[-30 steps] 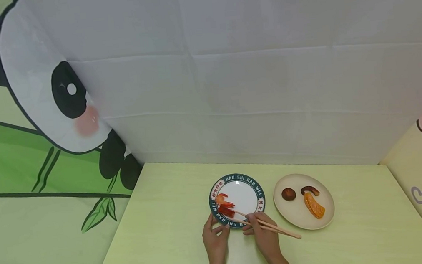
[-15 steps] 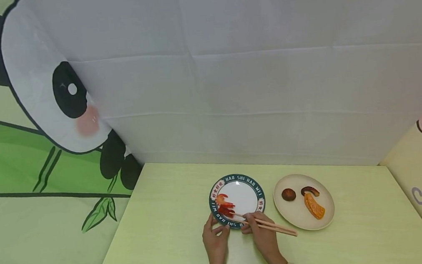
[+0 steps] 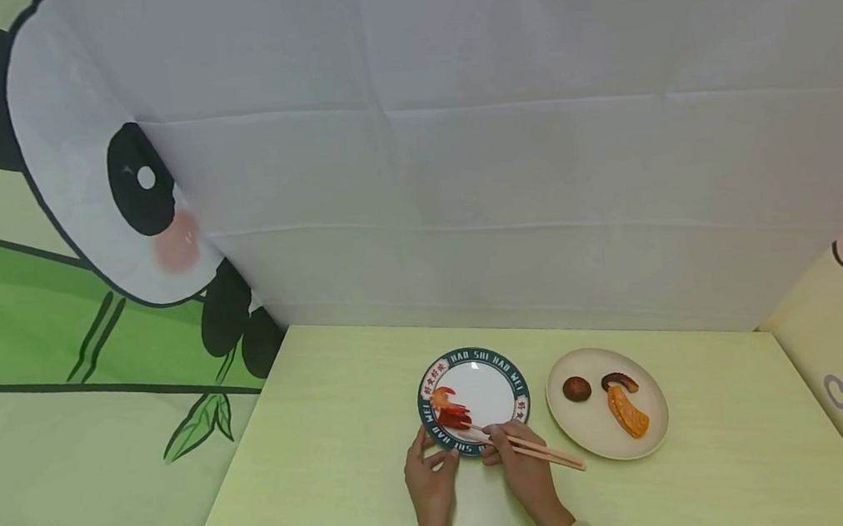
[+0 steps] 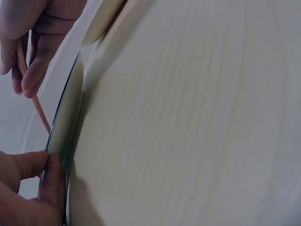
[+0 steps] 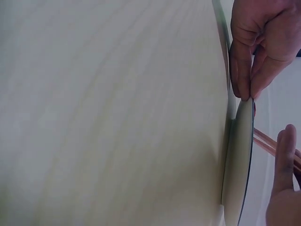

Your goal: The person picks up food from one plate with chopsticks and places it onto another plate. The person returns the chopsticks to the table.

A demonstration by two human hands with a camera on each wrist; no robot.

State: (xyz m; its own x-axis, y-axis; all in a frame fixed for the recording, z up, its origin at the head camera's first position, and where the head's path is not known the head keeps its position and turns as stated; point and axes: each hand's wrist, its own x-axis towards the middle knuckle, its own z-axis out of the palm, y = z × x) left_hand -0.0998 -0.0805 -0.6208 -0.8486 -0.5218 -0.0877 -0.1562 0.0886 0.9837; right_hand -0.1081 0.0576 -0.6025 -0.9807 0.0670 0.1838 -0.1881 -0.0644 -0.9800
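Right grip (image 3: 527,469) clamps chopsticks (image 3: 562,458), far ends unclear; left grip (image 3: 431,479) pinches a plate (image 3: 489,391).

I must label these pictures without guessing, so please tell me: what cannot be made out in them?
Head view: part of the patterned plate is hidden by the right hand.
Head view: whether the chopsticks grip the dark red food is too small to tell.
Left wrist view: the beige plate is cut off by the top edge.
Right wrist view: the patterned plate, seen side-on, hides nearly all its food.
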